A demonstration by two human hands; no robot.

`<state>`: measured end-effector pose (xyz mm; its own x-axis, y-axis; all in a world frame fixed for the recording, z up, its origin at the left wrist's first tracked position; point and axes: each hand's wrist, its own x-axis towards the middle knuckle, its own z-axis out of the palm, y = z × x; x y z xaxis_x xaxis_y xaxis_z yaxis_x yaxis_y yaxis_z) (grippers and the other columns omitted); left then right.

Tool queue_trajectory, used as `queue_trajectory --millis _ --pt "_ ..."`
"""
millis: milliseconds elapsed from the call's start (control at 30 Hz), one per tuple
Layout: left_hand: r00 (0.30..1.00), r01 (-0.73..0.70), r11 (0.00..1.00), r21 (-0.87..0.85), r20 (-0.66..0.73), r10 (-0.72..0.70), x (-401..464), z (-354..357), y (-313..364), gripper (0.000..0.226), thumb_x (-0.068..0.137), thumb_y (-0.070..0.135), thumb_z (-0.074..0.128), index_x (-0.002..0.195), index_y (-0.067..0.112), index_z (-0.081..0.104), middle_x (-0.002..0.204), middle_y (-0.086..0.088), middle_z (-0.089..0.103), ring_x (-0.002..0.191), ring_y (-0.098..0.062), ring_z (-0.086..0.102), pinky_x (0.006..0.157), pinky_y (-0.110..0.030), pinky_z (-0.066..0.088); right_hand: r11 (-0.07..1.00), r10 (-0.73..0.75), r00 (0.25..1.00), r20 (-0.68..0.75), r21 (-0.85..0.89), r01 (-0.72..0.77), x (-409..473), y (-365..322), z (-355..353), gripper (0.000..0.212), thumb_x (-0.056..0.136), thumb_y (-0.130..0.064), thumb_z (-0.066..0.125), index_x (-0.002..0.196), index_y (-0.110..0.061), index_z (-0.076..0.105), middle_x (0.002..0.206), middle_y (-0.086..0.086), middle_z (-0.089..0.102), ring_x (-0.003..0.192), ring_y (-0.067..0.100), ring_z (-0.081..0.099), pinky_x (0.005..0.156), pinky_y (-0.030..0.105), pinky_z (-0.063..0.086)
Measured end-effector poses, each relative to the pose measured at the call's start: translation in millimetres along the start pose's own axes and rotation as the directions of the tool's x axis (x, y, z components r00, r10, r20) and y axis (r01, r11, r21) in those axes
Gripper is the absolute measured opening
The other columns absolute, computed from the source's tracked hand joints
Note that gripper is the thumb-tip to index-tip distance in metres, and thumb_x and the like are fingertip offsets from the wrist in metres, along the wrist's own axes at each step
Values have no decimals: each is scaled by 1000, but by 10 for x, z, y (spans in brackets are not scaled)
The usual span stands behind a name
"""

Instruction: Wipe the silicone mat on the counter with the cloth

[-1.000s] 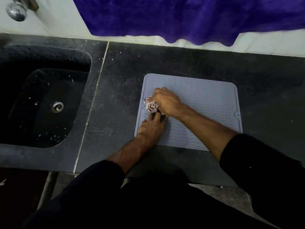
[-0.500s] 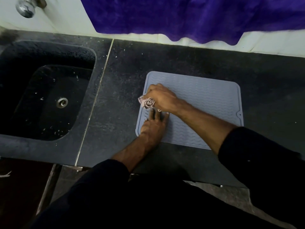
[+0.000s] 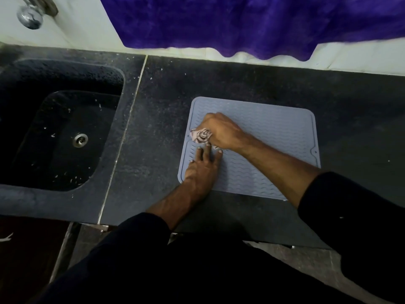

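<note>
Silicone mat (image 3: 274,139): grey-blue, ridged with a wave pattern, lying flat on the dark stone bench (image 3: 164,128), well right of the sink (image 3: 43,128). Judged from its thin profile, it is light, soft and floppy; its surface should offer some grip, but a sheet this light could creep or buckle under a sideways stroke. It is best restrained by flat pressure near the working edge, not lifted.

Cloth (image 3: 201,136): a small patterned rag, bunched into a wad at the mat's left edge. It is soft and compressible, so a full-hand grasp is suitable.

Right hand (image 3: 221,132): its fingers are curled around the cloth, pressing it down onto the mat.

Left hand (image 3: 202,170): it lies palm-down on the mat's near-left area. Its fingers (image 3: 207,153) are extended and flat, gripping nothing, their tips just beside the cloth. This appears to pin the mat against sliding.

Purple fabric (image 3: 241,23) hangs over the wall behind the bench. A chrome tap (image 3: 29,17) shows at top left.
</note>
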<state>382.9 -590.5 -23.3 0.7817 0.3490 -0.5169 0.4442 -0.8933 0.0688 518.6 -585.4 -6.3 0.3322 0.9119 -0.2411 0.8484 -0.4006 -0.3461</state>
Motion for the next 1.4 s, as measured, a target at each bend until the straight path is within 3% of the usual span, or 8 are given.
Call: queue_trajectory --millis 133,333,500,633,767,1000,1200,1400 --pt "999 -10 1000 26 -43 11 13 20 -19 61 103 16 32 155 15 0 158 -24 2 144 -44 10 104 -52 40 998 39 998 46 -47 -37 -33 -39 171 36 83 -39 68 107 -13 60 98 7 59 91 25 54 71 32 41" --pt "1000 -10 1000 16 -13 10 10 43 -34 74 99 6 40 154 20 -7 158 -19 -16 146 -41 -7 110 -53 29 983 181 974 139 -56 -175 -423 532 -156 38 87 -44 65 65 -12 63 63 3 63 64 26 64 58 30 46" --pt "1000 -15 1000 26 7 15 13 19 -13 75 98 7 42 154 18 -8 158 -21 -17 145 -42 -7 110 -54 28 989 150 989 7 -16 -150 -428 454 -155 11 86 -24 70 91 -16 75 89 6 71 85 23 66 76 35 55" --pt "1000 -21 998 59 -14 22 32 45 -23 69 101 8 37 154 16 -5 158 -23 -10 145 -44 -2 111 -53 32 995 59 998 -9 -75 -59 -357 271 71 44 82 -29 73 124 -18 63 119 6 58 109 26 51 94 40 46" --pt "1000 -13 999 52 1 13 55 60 -48 76 98 3 42 154 18 -7 158 -19 -16 146 -41 -5 112 -51 28 980 93 995 -33 -174 -98 -543 550 178 41 81 -30 73 118 -14 64 118 8 57 106 28 50 90 38 43" --pt "1000 -15 999 36 9 15 53 59 -27 80 97 6 47 154 18 -8 158 -22 -16 145 -43 -6 111 -54 26 990 138 988 -66 -28 -140 -714 893 3 16 86 -28 68 96 -16 73 96 9 68 89 28 66 76 38 55" --pt "1000 -25 998 62 19 23 105 78 -38 84 96 2 47 153 19 -11 157 -22 -17 145 -44 -5 110 -54 30 981 10 999 -46 -191 -19 -565 578 128 39 85 -32 68 123 -22 63 116 8 55 106 28 48 90 38 42" --pt "1000 -28 999 40 11 28 105 95 -55 86 94 2 50 154 19 -10 157 -21 -17 145 -43 -6 111 -55 27 946 278 954 -110 -141 -292 -933 1168 12 31 87 -25 68 111 -5 66 113 16 64 104 32 57 90 39 49"
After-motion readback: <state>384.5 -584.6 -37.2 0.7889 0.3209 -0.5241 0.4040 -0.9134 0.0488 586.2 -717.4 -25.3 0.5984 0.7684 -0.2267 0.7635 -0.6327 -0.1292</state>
